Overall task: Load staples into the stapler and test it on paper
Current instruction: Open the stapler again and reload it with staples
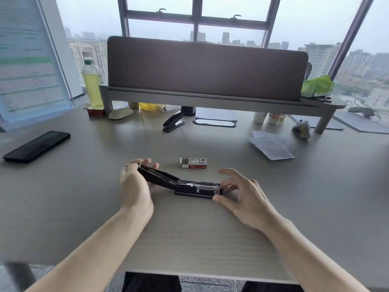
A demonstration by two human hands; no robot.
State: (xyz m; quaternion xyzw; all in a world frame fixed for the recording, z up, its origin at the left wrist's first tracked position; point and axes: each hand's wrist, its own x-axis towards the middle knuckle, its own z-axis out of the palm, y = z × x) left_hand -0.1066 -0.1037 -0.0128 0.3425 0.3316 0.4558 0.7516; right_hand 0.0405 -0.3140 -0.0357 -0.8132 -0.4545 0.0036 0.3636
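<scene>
Bare forearms, no sleeves; dark trousers (151,282) at frame bottom.

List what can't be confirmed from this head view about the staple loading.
- Staples in the open stapler: channel too small and glary in the head view to tell.
- Staple box: flap open, contents hidden by its own walls.
- Stapler's front end: covered by the right hand's fingers.
- Lid's tip: wrapped by the left hand.
- Sheet text on the papers: too blurred to read.
</scene>
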